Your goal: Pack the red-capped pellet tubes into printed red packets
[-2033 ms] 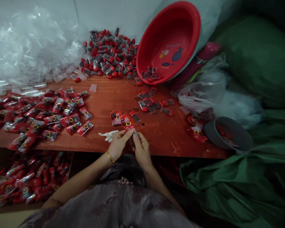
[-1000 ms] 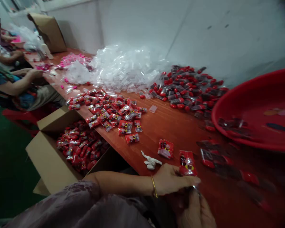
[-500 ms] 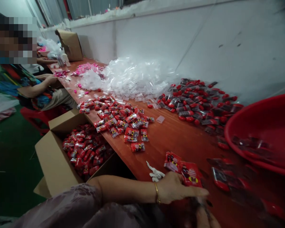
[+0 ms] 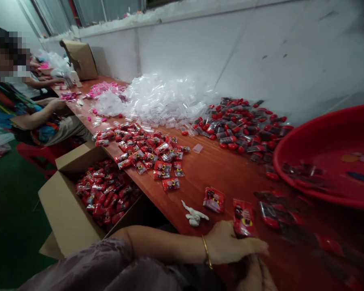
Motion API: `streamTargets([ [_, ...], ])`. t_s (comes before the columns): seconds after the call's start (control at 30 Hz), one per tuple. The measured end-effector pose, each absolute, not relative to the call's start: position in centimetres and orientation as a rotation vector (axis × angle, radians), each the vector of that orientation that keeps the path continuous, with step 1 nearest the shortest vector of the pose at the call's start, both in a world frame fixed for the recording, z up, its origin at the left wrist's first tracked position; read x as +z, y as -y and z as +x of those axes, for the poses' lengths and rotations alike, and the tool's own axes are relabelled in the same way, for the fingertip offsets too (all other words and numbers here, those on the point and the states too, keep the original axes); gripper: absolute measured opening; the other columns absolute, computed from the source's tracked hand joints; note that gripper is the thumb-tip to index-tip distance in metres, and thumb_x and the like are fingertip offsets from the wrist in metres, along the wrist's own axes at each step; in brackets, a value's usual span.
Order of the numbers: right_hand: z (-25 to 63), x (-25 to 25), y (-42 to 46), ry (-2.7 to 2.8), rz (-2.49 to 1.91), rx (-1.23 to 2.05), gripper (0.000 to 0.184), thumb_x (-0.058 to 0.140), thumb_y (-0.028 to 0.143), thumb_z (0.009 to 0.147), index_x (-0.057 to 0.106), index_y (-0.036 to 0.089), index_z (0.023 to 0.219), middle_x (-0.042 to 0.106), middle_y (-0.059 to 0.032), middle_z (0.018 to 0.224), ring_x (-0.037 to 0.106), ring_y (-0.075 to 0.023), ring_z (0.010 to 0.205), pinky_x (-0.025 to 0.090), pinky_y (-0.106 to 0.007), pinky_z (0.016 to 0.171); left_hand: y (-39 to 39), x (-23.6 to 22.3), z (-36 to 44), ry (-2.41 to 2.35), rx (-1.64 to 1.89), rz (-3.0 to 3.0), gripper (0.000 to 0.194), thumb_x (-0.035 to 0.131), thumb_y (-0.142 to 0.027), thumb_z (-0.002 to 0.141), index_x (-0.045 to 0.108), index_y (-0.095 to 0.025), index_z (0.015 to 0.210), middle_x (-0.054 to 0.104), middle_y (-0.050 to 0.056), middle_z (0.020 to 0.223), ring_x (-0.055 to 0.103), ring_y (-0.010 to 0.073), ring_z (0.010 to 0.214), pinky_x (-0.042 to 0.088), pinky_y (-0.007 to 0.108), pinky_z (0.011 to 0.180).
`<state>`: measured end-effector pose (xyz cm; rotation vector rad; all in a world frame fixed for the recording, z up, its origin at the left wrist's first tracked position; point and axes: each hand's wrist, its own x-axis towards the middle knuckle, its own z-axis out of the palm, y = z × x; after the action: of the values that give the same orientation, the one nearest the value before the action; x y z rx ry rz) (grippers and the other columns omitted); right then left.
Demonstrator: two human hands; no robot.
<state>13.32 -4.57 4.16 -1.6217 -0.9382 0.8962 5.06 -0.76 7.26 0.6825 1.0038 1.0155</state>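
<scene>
My left hand (image 4: 230,245) is closed on a red printed plastic packet (image 4: 244,218), which sticks up past the fingers. Close below it, my right hand (image 4: 257,277) is curled at the bottom edge of the view; its fingertips are dark and partly hidden, so what it holds cannot be made out. Just beyond the hands, another red packet (image 4: 214,199) lies flat on the table. A crumpled white scrap (image 4: 194,214) lies left of it. To the right of my hands are several small clear containers with red caps (image 4: 268,214), blurred.
Filled red packets (image 4: 153,151) lie heaped on the brown table (image 4: 197,171). More fill a cardboard box (image 4: 68,214) at lower left. Behind are clear empty sleeves (image 4: 166,99), a pile of red-capped containers (image 4: 239,125) and a red basin (image 4: 324,133). A co-worker's arm (image 4: 38,117) is at left.
The view has swung left from the basin, bringing the box and co-workers into sight, then shifted slightly back. My hands have stayed together, the left one keeping the packet.
</scene>
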Motion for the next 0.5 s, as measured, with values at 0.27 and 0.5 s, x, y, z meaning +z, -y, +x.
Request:
streamTargets([
  [0.27,12.1,5.5,5.0,1.089,-1.434,0.993,0.036,0.051,0.052,0.084,0.06,0.017,0.079,0.049,0.0053,0.047,0.043,-0.0098,0.04,0.033,-0.021,0.04,1.1,8.3,2.8,-0.941,1.229,0.705,0.05,0.07,-0.062,0.06,0.057,-0.014,0.06,0.05,-0.003,0.053,0.039,0.0061,0.049,0.03,0.022,0.047],
  [0.5,12.1,5.4,4.4,1.227,-1.407,0.844,0.028,0.049,0.043,0.088,0.062,0.019,0.087,0.057,0.0018,0.059,0.049,-0.0121,0.048,0.042,-0.024,0.049,1.3,7.0,2.4,-0.929,1.153,0.684,0.042,0.072,-0.054,0.064,0.067,-0.013,0.071,0.056,-0.001,0.056,0.042,0.0067,0.05,0.035,0.021,0.05],
])
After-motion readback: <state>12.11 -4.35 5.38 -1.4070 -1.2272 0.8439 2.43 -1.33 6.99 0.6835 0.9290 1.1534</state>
